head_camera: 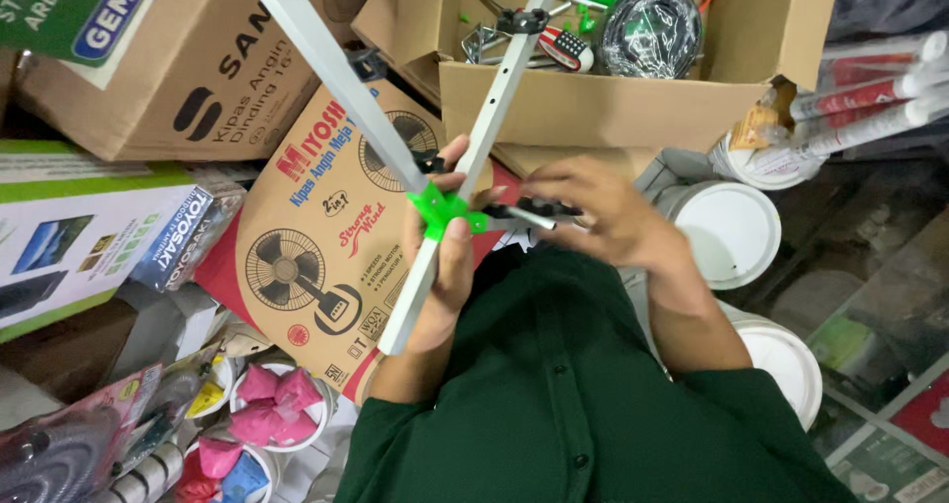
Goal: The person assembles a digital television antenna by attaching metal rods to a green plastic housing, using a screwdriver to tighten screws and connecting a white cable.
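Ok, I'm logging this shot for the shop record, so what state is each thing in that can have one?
Left hand: closed around the grey metal bar at the green plastic joint.
Right hand: fingers pinched on the black knobbed bolt at the joint.
Second grey metal bar: crossing the first near the joint.
Brown cardboard box: open, holding tools.
White plastic bucket: lid on.

You have a single view, from the camera on your head, looking steeply down over your chest in its green shirt point(554, 404) at close range. It faces the floor clutter ahead: an open cardboard box point(593, 108) at the top, white buckets point(732, 231) to the right, and fan cartons point(316, 256) to the left.
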